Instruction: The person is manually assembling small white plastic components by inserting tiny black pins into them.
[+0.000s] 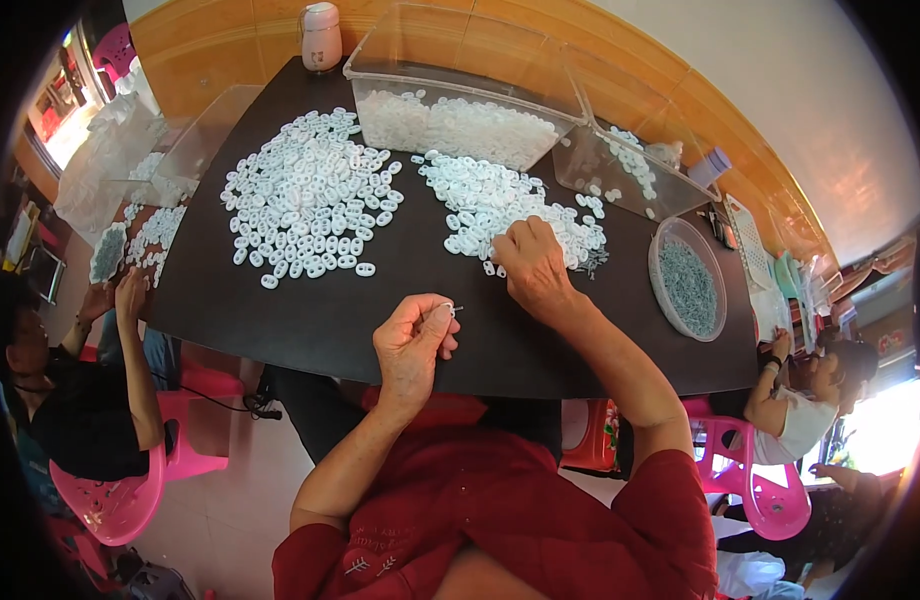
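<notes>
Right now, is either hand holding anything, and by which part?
The left hand pinches a small white plastic piece between its fingertips; the exact spot cannot be told. The right hand rests on the right pile of white pieces; whether it grips one is hidden.

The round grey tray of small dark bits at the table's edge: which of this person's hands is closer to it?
Right. The right hand rests on the white pile just beside the round tray; the left hand, pinching a small white piece, sits farther off.

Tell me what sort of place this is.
Probably a small hand-assembly workshop: heaps of small white plastic parts cover a dark table, clear bins hold more, and co-workers sit around on pink plastic chairs.
</notes>
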A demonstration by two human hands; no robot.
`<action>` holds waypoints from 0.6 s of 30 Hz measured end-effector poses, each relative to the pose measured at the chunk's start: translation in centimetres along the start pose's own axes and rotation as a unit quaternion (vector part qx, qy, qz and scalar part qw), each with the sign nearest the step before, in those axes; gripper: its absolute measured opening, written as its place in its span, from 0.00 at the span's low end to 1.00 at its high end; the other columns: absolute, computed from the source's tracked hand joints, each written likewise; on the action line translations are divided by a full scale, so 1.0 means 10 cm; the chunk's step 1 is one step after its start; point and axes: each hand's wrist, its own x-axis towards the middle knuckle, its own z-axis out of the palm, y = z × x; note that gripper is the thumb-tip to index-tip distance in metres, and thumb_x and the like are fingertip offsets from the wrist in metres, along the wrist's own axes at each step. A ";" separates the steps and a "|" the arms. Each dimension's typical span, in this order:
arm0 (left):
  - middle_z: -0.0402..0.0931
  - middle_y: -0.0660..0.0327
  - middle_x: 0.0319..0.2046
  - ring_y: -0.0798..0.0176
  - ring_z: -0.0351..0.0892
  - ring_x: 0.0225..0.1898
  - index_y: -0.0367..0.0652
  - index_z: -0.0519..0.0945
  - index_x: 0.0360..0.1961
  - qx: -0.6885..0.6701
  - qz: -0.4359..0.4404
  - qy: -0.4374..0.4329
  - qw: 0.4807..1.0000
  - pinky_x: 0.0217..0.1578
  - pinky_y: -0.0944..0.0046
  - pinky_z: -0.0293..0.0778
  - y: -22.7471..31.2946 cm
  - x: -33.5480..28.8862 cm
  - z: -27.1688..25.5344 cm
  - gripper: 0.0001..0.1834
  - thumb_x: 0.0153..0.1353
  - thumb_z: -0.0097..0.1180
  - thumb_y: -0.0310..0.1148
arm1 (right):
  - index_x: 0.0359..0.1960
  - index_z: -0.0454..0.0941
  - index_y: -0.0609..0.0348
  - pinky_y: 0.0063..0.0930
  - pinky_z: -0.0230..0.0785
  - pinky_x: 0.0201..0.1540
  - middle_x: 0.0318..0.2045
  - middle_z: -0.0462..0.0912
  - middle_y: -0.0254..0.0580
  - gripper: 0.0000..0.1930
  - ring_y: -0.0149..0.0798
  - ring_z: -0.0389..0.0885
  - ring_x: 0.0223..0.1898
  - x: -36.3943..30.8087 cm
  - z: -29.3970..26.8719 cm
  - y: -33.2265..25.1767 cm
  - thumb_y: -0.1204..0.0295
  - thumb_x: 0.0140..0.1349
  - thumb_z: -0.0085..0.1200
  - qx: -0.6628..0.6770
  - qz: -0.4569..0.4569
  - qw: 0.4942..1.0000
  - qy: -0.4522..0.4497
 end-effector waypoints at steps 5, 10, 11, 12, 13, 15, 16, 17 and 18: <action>0.75 0.63 0.25 0.76 0.70 0.21 0.35 0.76 0.38 0.001 -0.002 0.003 1.000 0.21 0.76 0.67 0.00 -0.01 -0.01 0.06 0.63 0.52 0.28 | 0.22 0.68 0.59 0.35 0.60 0.32 0.23 0.67 0.43 0.08 0.45 0.66 0.28 -0.03 -0.02 -0.02 0.80 0.42 0.55 0.038 0.015 0.999 0.025; 0.75 0.63 0.25 0.76 0.70 0.21 0.35 0.76 0.38 0.002 0.006 -0.001 1.000 0.21 0.76 0.67 -0.01 -0.01 -0.01 0.07 0.63 0.52 0.28 | 0.26 0.72 0.60 0.31 0.63 0.30 0.23 0.72 0.40 0.07 0.39 0.70 0.27 -0.08 -0.19 -0.17 0.80 0.49 0.59 0.135 0.093 0.985 0.048; 0.75 0.62 0.25 0.76 0.70 0.21 0.35 0.76 0.38 -0.001 0.007 0.000 1.000 0.21 0.76 0.67 -0.01 -0.01 -0.01 0.07 0.63 0.52 0.28 | 0.28 0.74 0.62 0.28 0.64 0.30 0.24 0.74 0.39 0.05 0.36 0.72 0.27 -0.08 -0.27 -0.26 0.79 0.50 0.58 0.233 0.200 0.951 0.022; 0.75 0.62 0.25 0.76 0.70 0.21 0.35 0.76 0.38 0.000 0.006 0.000 1.000 0.21 0.76 0.67 0.00 0.00 -0.02 0.07 0.63 0.52 0.28 | 0.30 0.76 0.64 0.26 0.65 0.31 0.26 0.76 0.38 0.05 0.32 0.73 0.27 -0.08 -0.30 -0.31 0.78 0.52 0.58 0.326 0.302 0.896 -0.004; 0.75 0.62 0.25 0.75 0.70 0.21 0.35 0.76 0.39 -0.002 0.004 0.002 1.000 0.21 0.76 0.67 0.00 0.00 -0.02 0.07 0.63 0.52 0.27 | 0.30 0.76 0.64 0.26 0.65 0.31 0.26 0.76 0.38 0.05 0.32 0.73 0.27 -0.12 -0.30 -0.32 0.78 0.52 0.58 0.326 0.305 0.895 -0.004; 0.75 0.62 0.25 0.75 0.70 0.21 0.34 0.76 0.40 -0.001 0.000 0.003 1.000 0.21 0.76 0.67 0.00 0.00 0.00 0.08 0.63 0.52 0.27 | 0.38 0.78 0.62 0.17 0.64 0.33 0.29 0.78 0.30 0.09 0.21 0.71 0.28 -0.18 -0.29 -0.33 0.77 0.55 0.58 0.539 0.379 0.752 -0.022; 0.75 0.61 0.25 0.75 0.71 0.21 0.34 0.76 0.41 -0.007 0.007 0.005 1.000 0.21 0.75 0.67 0.02 0.01 0.01 0.08 0.62 0.52 0.27 | 0.38 0.78 0.62 0.17 0.64 0.33 0.29 0.78 0.30 0.09 0.21 0.71 0.28 -0.20 -0.29 -0.34 0.77 0.55 0.58 0.540 0.380 0.751 -0.021; 0.75 0.61 0.25 0.75 0.71 0.21 0.34 0.76 0.42 -0.013 0.013 0.008 1.000 0.21 0.75 0.67 0.03 0.01 0.02 0.09 0.62 0.52 0.26 | 0.39 0.79 0.62 0.16 0.64 0.33 0.29 0.78 0.30 0.09 0.22 0.72 0.28 -0.23 -0.28 -0.37 0.76 0.55 0.58 0.590 0.394 0.704 -0.025; 0.75 0.61 0.25 0.75 0.71 0.21 0.34 0.76 0.42 -0.011 0.011 0.008 1.000 0.21 0.75 0.67 0.03 0.01 0.02 0.09 0.62 0.52 0.26 | 0.40 0.79 0.61 0.16 0.63 0.32 0.29 0.79 0.30 0.10 0.22 0.72 0.28 -0.25 -0.28 -0.39 0.76 0.55 0.58 0.637 0.406 0.655 -0.029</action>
